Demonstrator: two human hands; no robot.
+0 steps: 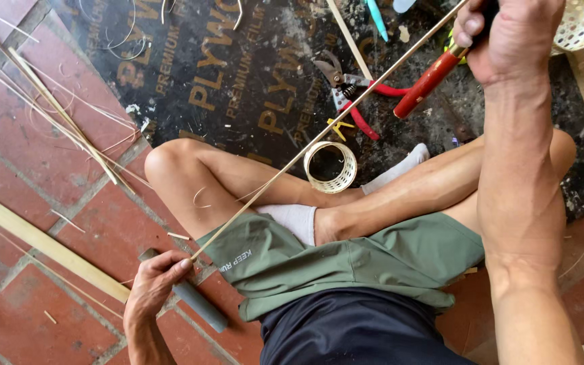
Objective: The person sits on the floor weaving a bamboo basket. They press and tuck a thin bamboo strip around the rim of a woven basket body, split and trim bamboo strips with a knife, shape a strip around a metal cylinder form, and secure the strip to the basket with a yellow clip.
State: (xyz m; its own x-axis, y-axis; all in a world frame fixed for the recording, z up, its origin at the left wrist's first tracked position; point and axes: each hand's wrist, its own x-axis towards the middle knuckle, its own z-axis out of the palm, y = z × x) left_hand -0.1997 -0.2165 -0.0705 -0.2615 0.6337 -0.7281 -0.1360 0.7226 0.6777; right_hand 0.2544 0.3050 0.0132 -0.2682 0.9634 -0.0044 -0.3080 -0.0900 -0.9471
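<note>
I sit cross-legged on a tiled floor. My left hand [153, 280] pinches the lower end of a long thin bamboo strip [319, 135] beside my left thigh. The strip runs diagonally up to the top right, where my right hand [512, 34] grips a red-handled tool [430, 81] against the strip. The tool's working end is hidden inside my fist. A grey cylinder [197, 304] lies on the floor just under my left hand.
Red-handled pruning shears [353, 94] and a small woven ring [330, 167] lie on a dark printed sheet [224, 74] before my legs. Loose bamboo strips [62, 115] and a wooden slat [42, 240] lie at left. A woven basket [579, 23] sits at top right.
</note>
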